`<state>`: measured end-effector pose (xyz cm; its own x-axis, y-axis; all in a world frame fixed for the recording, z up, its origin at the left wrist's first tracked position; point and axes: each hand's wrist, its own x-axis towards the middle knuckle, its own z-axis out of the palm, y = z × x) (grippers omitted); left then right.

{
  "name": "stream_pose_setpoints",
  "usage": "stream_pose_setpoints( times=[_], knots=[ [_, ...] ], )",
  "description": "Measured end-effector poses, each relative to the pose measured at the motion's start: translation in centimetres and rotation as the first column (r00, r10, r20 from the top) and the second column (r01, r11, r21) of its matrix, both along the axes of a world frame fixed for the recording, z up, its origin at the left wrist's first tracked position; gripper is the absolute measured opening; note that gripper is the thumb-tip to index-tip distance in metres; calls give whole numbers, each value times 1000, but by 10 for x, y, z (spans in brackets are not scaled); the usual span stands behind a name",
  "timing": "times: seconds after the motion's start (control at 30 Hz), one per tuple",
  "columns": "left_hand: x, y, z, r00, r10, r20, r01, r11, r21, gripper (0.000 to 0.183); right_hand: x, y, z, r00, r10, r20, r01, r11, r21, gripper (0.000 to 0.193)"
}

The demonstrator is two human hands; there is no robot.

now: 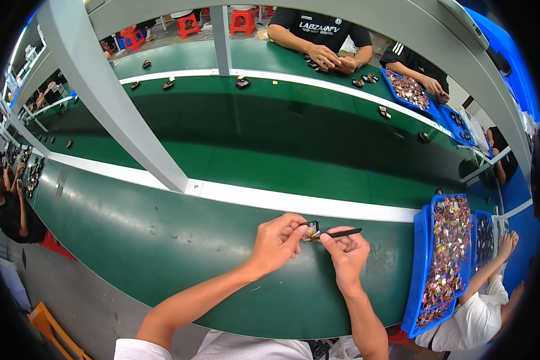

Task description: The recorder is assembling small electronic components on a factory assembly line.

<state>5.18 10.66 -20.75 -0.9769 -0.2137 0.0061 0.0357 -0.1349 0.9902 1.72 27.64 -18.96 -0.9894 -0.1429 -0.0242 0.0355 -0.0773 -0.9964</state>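
My left hand is closed on a small black-framed electronic part, held just above the green bench. Inside its frame are pale and reddish bits too small to make out. My right hand pinches a slim black stick-like tool, whose outer end points right. The tool's inner end is hidden by my fingers, close beside the part. Both hands nearly meet over the bench.
Blue trays heaped with small red-wired components stand right of me. Beyond a white rail runs a green conveyor belt. A grey post rises at left. Co-workers sit across the belt and at both sides.
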Motion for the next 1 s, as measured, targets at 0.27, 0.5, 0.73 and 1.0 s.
stream_pose_setpoints(
  times=[0.27, 0.5, 0.73, 1.0],
  knots=[
    [-1, -3, 0, 999, -25, 36, 24, 1000, 10, 16, -4, 6, -1, 999, 44, 15, -44, 999, -11, 15],
    [-2, -8, -1, 993, -113, 24, 112, 993, 34, 20, -1, 7, -3, 998, 50, -46, -53, 997, -64, 16],
    [-2, -12, -3, 990, -143, 12, 142, 986, 83, 21, 3, 7, -8, 901, 70, -427, 6, 985, 173, 16],
    [-1, -14, 2, 985, -171, 30, 166, 979, 122, 22, 4, 3, -9, 919, 22, -394, 42, 987, 153, 15]
  ],
)
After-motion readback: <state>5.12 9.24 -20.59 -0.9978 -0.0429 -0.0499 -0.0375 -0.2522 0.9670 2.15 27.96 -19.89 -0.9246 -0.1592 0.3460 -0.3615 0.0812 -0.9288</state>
